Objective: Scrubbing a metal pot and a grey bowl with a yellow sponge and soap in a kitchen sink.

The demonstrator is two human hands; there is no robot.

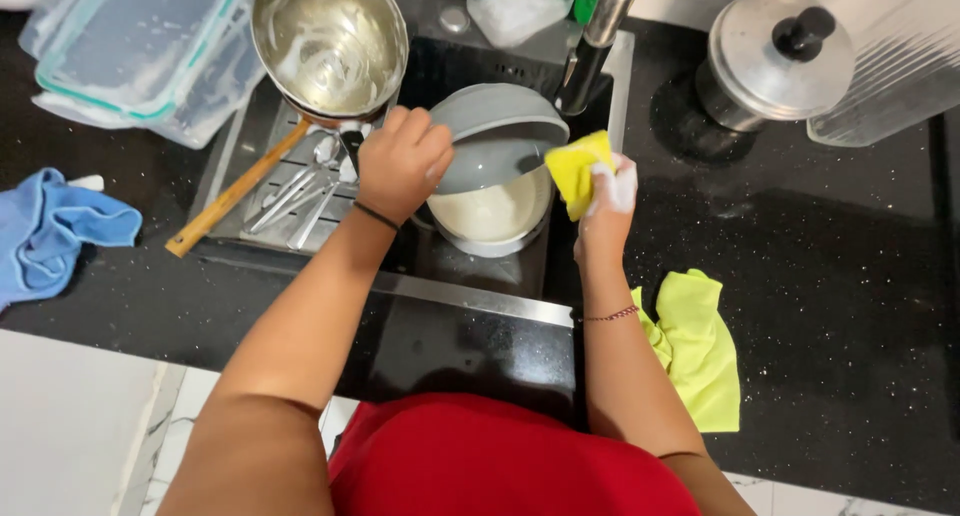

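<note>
Both hands are engaged over the sink (470, 276): the left hand (402, 163) is closed around the rim of a grey bowl (497, 141), which is held tilted on edge, and the right hand (605, 204), suds on its knuckles, is clamped on a yellow sponge (578, 169) pressed to the bowl's right edge. The bowl is held above a steel pot (492, 216) of milky water in the middle of the basin. For a clean result, the bowl is best kept firmly pinched, since a soapy rim is judged slippery, and turned so that rim and outer wall are both wiped. The bowl appears matte grey, smooth, round and shallow, wet inside, without visible residue. A soapy steel saucepan (330, 41) with a wooden handle is seen at far left over cutlery (300, 191) on the drain rack. A yellow-green cloth (697, 351) lies near right, a blue cloth (50, 231) at left, a lidded steel container (775, 56) at far right.
</note>
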